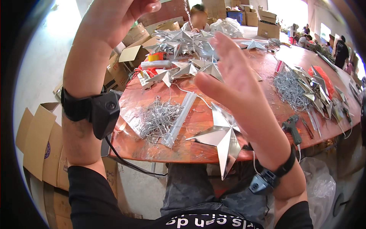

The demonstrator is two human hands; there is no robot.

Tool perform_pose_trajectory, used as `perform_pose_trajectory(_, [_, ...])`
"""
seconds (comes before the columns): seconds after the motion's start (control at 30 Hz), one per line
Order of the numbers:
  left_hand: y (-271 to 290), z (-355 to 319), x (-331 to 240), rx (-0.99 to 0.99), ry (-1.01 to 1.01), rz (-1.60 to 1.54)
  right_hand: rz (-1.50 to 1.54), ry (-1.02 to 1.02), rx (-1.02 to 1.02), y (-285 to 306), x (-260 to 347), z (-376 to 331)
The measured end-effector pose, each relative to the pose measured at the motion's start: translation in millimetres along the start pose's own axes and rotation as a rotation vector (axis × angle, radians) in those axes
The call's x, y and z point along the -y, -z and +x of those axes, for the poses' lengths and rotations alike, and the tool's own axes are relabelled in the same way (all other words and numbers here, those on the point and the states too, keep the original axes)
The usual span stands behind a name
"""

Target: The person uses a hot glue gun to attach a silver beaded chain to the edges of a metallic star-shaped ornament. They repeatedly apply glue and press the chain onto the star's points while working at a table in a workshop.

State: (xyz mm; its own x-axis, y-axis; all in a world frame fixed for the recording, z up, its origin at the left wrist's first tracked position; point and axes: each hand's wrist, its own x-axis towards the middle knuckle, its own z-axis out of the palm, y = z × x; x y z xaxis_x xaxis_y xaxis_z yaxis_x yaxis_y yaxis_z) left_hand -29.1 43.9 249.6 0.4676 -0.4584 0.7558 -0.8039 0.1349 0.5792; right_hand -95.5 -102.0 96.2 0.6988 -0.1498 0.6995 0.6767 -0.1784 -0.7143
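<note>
- The left hand [114, 15] is up high, its fingers curled shut. I cannot tell if it holds the thin silver string [187, 11] hanging near it.
- The right hand [232, 72] is up too, its fingers spread apart and holding nothing.
- A big shiny silver star [221, 137] lies flat on the brown worktop [190, 149], near its front edge, just under the right hand.
- A pile of silver wire hooks [156, 118] sits beside the star, easy to reach.
</note>
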Motion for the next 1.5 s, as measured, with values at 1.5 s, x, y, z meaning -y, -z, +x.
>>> perform_pose_trajectory(1.5, [-132.9, -161.2, 125.4, 0.43, 0.525, 0.2, -0.81, -0.462, -0.071, 104.2, 15.5, -157.2])
